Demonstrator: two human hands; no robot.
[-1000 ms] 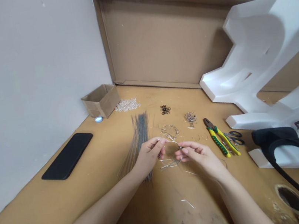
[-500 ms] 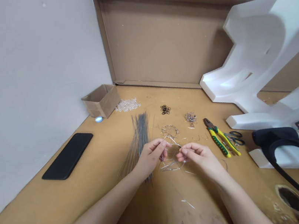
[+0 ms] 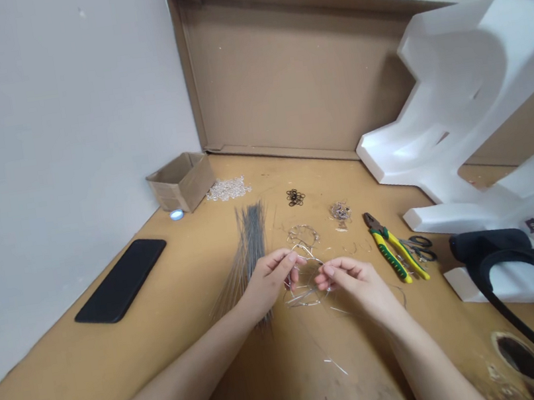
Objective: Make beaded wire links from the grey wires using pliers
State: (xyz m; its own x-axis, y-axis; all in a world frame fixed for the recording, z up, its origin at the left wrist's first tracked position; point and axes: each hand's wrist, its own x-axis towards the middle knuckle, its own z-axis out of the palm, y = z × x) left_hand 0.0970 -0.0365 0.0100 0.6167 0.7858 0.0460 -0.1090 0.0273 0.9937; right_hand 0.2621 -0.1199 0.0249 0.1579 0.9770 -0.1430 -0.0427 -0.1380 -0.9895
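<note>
My left hand (image 3: 274, 278) pinches one side of a thin, looped silver wire piece (image 3: 306, 262) above the table. The fingers of my right hand (image 3: 346, 279) are closed on the other side of that wire. Below and between the hands, more wire loops (image 3: 303, 303) lie on the wood, partly hidden. A bundle of straight grey wires (image 3: 253, 232) lies beside and under my left hand. Just beyond the hands sits a ring of twisted wire (image 3: 303, 235). Pliers with yellow-green handles (image 3: 394, 248) rest to the right of my right hand.
At the back left stand a small cardboard box (image 3: 183, 183) and clear beads (image 3: 228, 188). A black phone (image 3: 121, 281) lies left. Black rings (image 3: 295, 197) and a small metal pile (image 3: 339, 210) lie behind. Scissors (image 3: 419, 247), white foam (image 3: 461, 91) and a black strap (image 3: 487, 261) are right.
Both hands keep nearly the same place and hold on the wire. The view has shifted very slightly.
</note>
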